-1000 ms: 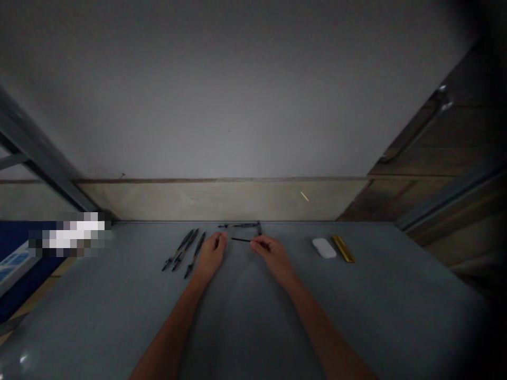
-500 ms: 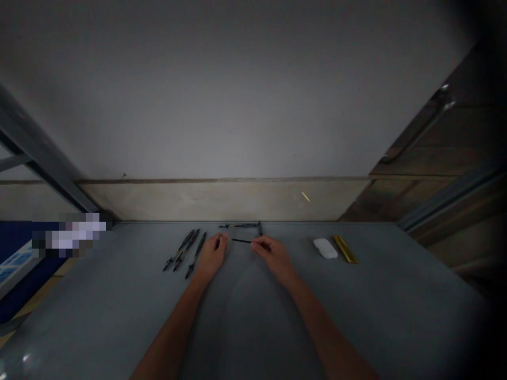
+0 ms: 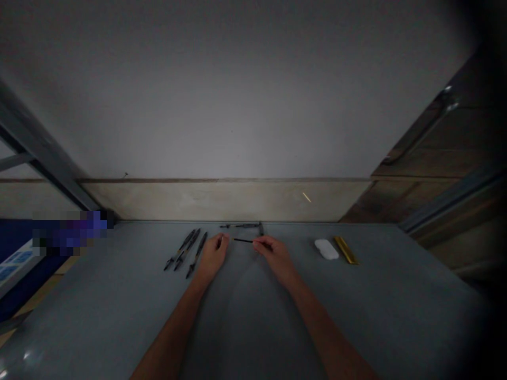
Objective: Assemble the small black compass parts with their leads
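Observation:
My right hand [image 3: 273, 254] pinches one end of a thin black pen refill [image 3: 243, 240], which points left with a small yellowish tip. Facing it, my left hand [image 3: 214, 255] is closed, thumb against fingers, close to that tip but apart from it. Something small and pale may be between its fingertips; I cannot make it out. Left of this hand, several dark pens [image 3: 191, 248] lie slanted on the grey table [image 3: 245, 316]. Beyond both hands, another dark pen [image 3: 242, 226] lies along the table's back edge, with a short dark piece [image 3: 261, 229] at its right end.
To the right lie a white, rounded case-like object [image 3: 327, 249] and a gold strip-shaped packet [image 3: 346, 250]. A pale wall [image 3: 237, 200] rises behind the table. At the far left are a grey metal post [image 3: 51, 153] and a blue surface with a white-and-blue box [image 3: 16, 264].
Both hands keep nearly the same pose, and the refill stays in my right hand. The whole view has shifted very slightly.

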`<move>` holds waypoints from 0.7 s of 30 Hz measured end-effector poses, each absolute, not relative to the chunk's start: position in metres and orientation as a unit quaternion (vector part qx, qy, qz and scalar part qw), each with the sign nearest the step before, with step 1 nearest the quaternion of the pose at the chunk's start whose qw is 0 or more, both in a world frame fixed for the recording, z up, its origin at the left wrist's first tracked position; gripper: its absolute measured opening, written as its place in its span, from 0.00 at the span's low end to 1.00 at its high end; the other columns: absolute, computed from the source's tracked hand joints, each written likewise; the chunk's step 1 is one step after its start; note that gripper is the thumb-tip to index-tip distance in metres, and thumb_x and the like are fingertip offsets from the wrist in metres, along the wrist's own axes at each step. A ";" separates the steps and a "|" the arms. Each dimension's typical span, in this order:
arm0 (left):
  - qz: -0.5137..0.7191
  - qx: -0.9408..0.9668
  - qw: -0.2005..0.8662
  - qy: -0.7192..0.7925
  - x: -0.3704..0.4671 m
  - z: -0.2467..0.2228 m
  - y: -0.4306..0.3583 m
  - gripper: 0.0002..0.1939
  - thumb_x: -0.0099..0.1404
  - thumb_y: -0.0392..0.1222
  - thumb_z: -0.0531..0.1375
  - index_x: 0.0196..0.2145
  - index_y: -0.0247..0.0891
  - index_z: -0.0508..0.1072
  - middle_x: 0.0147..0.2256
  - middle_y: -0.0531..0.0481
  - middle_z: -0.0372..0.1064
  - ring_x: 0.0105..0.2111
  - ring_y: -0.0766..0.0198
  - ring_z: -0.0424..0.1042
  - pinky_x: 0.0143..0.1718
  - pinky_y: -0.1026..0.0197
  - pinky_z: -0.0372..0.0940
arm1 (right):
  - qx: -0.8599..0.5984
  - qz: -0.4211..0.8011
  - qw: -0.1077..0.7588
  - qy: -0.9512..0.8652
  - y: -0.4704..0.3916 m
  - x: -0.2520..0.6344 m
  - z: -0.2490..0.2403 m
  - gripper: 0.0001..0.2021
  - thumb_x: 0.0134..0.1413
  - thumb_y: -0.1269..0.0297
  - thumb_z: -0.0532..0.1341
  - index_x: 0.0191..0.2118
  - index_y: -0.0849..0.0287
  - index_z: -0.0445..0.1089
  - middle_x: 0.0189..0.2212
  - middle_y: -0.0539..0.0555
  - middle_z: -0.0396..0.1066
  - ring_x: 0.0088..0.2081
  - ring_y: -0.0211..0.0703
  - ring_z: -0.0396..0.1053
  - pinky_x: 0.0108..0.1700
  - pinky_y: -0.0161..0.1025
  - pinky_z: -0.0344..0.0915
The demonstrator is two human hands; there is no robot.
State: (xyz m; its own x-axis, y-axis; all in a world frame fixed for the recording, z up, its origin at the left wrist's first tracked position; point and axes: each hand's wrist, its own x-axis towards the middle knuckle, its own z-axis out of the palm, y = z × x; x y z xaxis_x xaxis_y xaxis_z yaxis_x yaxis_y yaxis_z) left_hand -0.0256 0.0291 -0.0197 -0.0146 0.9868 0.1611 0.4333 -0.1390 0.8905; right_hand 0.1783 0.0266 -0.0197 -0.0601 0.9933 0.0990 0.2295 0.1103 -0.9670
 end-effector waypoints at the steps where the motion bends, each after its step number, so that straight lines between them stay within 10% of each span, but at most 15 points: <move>1: 0.429 0.624 0.325 0.567 -0.026 -0.020 0.029 0.20 0.68 0.51 0.48 0.22 0.39 0.58 0.21 0.57 0.53 0.24 0.67 0.56 0.27 0.64 0.50 | -0.514 0.427 0.454 -0.590 0.026 0.178 -0.019 0.14 0.54 0.51 0.62 0.32 0.57 0.74 0.26 0.52 0.72 0.30 0.42 0.68 0.34 0.37 0.62; 21: 0.423 0.644 0.323 0.550 -0.023 -0.016 0.025 0.16 0.68 0.49 0.49 0.26 0.38 0.63 0.22 0.56 0.57 0.25 0.67 0.58 0.27 0.64 0.51 | -0.531 0.422 0.450 -0.581 0.023 0.175 -0.013 0.22 0.58 0.44 0.55 0.24 0.57 0.69 0.21 0.53 0.69 0.26 0.43 0.67 0.32 0.38 0.62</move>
